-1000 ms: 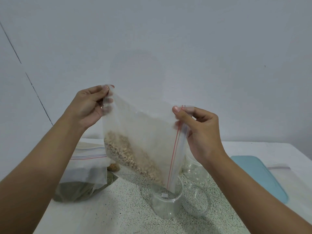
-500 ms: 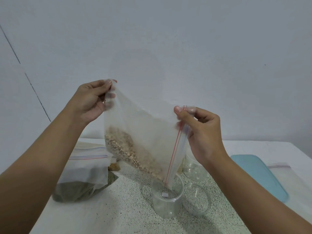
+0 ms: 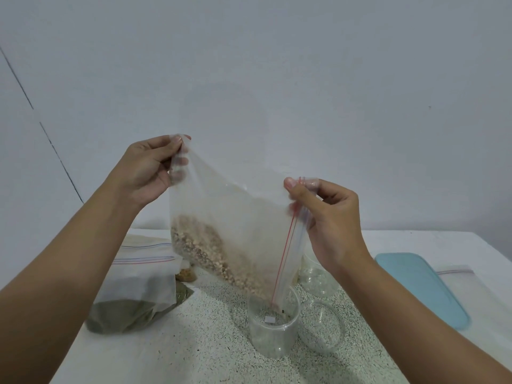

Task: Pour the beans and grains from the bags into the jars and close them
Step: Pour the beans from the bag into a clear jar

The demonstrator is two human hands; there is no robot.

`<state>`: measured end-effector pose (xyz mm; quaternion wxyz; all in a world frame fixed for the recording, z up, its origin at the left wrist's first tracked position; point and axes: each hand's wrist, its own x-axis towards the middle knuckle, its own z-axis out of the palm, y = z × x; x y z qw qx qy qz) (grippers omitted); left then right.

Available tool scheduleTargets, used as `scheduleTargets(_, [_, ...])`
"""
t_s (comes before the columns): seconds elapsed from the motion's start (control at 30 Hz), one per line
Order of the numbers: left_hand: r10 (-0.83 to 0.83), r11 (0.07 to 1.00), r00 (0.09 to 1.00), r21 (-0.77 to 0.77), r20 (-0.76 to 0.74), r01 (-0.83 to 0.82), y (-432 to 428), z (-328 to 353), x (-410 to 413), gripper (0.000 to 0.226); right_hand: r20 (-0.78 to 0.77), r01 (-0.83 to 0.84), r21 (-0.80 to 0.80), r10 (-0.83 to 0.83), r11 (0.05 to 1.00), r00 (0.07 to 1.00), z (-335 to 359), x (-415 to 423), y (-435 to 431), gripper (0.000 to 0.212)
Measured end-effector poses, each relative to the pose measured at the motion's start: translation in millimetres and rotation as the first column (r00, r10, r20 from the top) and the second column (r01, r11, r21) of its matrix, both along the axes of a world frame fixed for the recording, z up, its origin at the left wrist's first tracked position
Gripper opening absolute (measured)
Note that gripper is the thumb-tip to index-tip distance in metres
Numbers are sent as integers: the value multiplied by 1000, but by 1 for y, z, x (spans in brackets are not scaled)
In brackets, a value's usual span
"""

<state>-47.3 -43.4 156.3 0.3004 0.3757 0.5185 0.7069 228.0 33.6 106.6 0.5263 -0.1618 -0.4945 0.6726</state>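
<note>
A clear zip bag [image 3: 235,212] with pale brown beans [image 3: 210,256] hangs tilted in the air, its red zip edge pointing down into a clear jar [image 3: 273,328] on the table. My left hand [image 3: 149,170] pinches the bag's upper left corner. My right hand [image 3: 329,217] pinches the zip end on the right, lower than the left. The beans lie along the bag's lower edge, sloping toward the jar's mouth. The jar looks nearly empty, with a small white square inside.
Two more clear jars [image 3: 321,325] [image 3: 317,278] stand right of and behind the first. Bags with dark green grains [image 3: 130,309] lie at the left. A light blue flat lid or board [image 3: 421,286] and an empty zip bag [image 3: 465,278] lie on the right of the speckled table [image 3: 194,350].
My left hand has lifted the bag's corner slightly higher, steepening the tilt. The beans have slid a little toward the zip corner over the jar.
</note>
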Motion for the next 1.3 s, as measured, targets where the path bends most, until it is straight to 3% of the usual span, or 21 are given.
scheduleTargets(0.13, [7, 1000, 1000, -3, -9, -7, -2, 5, 0, 30, -5, -8, 16, 8, 1000, 1000, 1, 0, 0, 10])
scheduleTargets(0.37, [32, 999, 999, 6, -16, -32, -2, 12, 0, 13, -17, -7, 20, 7, 1000, 1000, 3, -2, 1, 10])
scheduleTargets(0.73, [28, 1000, 999, 8, -27, -27, -2, 16, 3, 12, -25, 13, 21, -12, 1000, 1000, 5, -2, 3, 23])
scheduleTargets(1.13, [16, 1000, 998, 8, -67, -15, -4, 22, 2, 14, -9, 30, 23, -29, 999, 1000, 1, -2, 3, 14])
scheduleTargets(1.3, [-4, 1000, 997, -8, -78, 3, -5, 20, 1, 25, -11, 36, 36, -36, 999, 999, 0, -2, 2, 16])
